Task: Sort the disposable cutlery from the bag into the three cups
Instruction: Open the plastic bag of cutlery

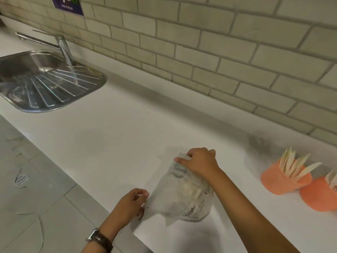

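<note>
Plastic bag (pixel 182 196), top pinched by right hand (pixel 200 161), lies beside left hand (pixel 131 205).

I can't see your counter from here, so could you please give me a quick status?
Right hand grips bag top. Left hand at its corner, grip unclear. Two cups hold cutlery. Nothing between bag and cups.

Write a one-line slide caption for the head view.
Left hand and right hand hold a clear plastic bag near orange cups of pale cutlery.
</note>
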`<state>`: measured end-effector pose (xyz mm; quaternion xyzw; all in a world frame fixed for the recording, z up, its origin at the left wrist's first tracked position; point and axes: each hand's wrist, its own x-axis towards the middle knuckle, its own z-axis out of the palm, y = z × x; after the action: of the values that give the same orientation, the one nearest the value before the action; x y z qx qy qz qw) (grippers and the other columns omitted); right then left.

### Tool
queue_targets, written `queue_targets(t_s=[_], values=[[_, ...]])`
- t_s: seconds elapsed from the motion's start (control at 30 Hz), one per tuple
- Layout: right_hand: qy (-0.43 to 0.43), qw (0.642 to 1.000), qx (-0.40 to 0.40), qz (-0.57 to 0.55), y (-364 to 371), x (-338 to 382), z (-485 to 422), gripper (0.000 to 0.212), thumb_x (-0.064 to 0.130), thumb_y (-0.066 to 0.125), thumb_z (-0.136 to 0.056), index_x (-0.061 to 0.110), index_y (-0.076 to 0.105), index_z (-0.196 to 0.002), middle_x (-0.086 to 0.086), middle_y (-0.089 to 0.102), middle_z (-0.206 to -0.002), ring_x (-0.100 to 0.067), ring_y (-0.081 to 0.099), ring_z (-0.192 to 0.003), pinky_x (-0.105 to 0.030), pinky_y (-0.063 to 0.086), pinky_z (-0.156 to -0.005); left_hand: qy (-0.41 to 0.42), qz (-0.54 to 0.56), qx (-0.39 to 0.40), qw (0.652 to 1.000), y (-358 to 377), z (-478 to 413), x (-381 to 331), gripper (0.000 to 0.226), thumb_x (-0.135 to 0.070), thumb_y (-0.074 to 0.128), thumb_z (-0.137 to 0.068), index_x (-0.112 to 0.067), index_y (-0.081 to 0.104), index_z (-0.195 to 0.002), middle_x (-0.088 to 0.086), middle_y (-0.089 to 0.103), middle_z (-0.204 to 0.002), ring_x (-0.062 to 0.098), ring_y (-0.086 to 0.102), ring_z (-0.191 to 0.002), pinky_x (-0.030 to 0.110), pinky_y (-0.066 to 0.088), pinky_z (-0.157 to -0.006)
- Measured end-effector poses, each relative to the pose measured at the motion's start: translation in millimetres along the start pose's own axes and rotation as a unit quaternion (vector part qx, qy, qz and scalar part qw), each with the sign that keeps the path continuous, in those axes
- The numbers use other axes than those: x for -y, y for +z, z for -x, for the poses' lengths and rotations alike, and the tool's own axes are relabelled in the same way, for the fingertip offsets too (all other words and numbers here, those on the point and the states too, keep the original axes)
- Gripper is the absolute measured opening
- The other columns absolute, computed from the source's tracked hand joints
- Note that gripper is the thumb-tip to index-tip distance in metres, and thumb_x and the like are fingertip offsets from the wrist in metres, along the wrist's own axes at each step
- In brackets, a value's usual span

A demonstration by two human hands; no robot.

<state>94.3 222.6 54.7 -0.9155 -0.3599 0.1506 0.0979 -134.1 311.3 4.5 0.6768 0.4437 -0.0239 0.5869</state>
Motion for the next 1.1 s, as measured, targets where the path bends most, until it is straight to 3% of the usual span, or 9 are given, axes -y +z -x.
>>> queue_targets(t_s=[0.07,0.17,0.3,0.4,0.5,0.63,0.83,0.97,1.1], values=[[0.004,0.999,0.01,-0.034,2,2,-3,0.031,0.045,0.057,-0.082,0.016,0.066,-0.089,0.005,0.059,-0.081,-0.02,0.056,-0.088,-0.035,0.028,-0.088,-0.019,-0.011,0.016,1.0,-5,1,1,0.012,-0.029,0.053,-0.093,-0.022,0.06,-0.1,0.002,0.064,-0.091,0.017,0.061,-0.074,0.03,0.048,-0.075],[-0.007,0.976,-0.015,-0.217,-6,-2,0,0.005,0.019,0.065,-0.079,0.015,0.064,-0.076,0.006,0.057,-0.07,-0.014,0.056,-0.073,-0.03,0.039,-0.078,-0.042,-0.03,0.063,0.997,-16,2,0,0.021,-0.03,0.057,-0.091,-0.025,0.057,-0.111,-0.001,0.065,-0.097,0.011,0.061,-0.086,0.024,0.047,-0.08],[-0.013,0.872,-0.049,-0.487,-36,-17,28,0.02,0.006,0.075,-0.074,0.018,0.06,-0.068,0.0,0.06,-0.065,-0.013,0.056,-0.066,-0.021,0.043,-0.067,-0.018,0.161,0.091,0.983,-18,13,-12,0.034,-0.011,0.07,-0.081,-0.012,0.062,-0.115,0.003,0.073,-0.091,0.013,0.07,-0.081,0.025,0.058,-0.075],[-0.003,0.832,-0.085,-0.548,-47,-37,49,0.027,-0.003,0.073,-0.073,0.018,0.056,-0.065,-0.005,0.059,-0.067,-0.019,0.056,-0.072,-0.024,0.044,-0.072,0.106,0.244,-0.047,0.963,-15,31,-40,0.03,0.005,0.069,-0.078,-0.015,0.069,-0.1,0.005,0.07,-0.088,0.005,0.067,-0.066,0.018,0.056,-0.06],[0.002,0.825,-0.202,-0.528,-51,-47,69,0.032,-0.007,0.067,-0.075,0.022,0.056,-0.081,-0.001,0.064,-0.088,-0.019,0.061,-0.085,-0.031,0.043,-0.083,0.229,0.251,-0.151,0.928,-15,54,-76,0.041,0.007,0.072,-0.071,-0.023,0.069,-0.098,0.002,0.065,-0.076,0.004,0.062,-0.064,0.012,0.053,-0.064],[-0.128,0.834,-0.362,-0.396,-63,-17,97,0.023,0.026,0.068,-0.076,0.034,0.055,-0.093,0.014,0.06,-0.103,-0.008,0.057,-0.096,-0.019,0.039,-0.087,0.326,0.208,-0.16,0.908,-6,80,-109,0.051,0.006,0.076,-0.066,-0.028,0.064,-0.102,-0.001,0.067,-0.07,0.007,0.063,-0.066,0.009,0.049,-0.07],[-0.357,0.872,-0.253,-0.221,-72,40,111,0.018,0.035,0.064,-0.084,0.03,0.068,-0.101,0.018,0.066,-0.104,-0.003,0.054,-0.108,-0.034,0.031,-0.101,0.345,0.215,-0.134,0.903,2,96,-129,0.045,-0.01,0.079,-0.06,-0.03,0.059,-0.096,0.003,0.074,-0.072,0.012,0.069,-0.07,0.012,0.052,-0.071],[-0.385,0.868,-0.17,-0.263,-79,41,103,0.01,0.028,0.064,-0.085,0.027,0.072,-0.09,0.014,0.068,-0.092,-0.001,0.059,-0.094,-0.031,0.034,-0.1,0.316,0.263,-0.087,0.907,0,101,-132,0.043,0.002,0.072,-0.068,-0.024,0.058,-0.098,0.003,0.075,-0.069,0.01,0.071,-0.069,0.011,0.052,-0.066],[-0.395,0.872,-0.116,-0.265,-84,37,95,0.012,0.029,0.064,-0.083,0.02,0.073,-0.086,0.009,0.069,-0.086,-0.004,0.061,-0.089,-0.025,0.038,-0.097,0.315,0.262,-0.128,0.903,3,105,-127,0.036,0.002,0.072,-0.071,-0.027,0.064,-0.092,0.003,0.075,-0.069,0.009,0.071,-0.073,0.01,0.052,-0.069]])
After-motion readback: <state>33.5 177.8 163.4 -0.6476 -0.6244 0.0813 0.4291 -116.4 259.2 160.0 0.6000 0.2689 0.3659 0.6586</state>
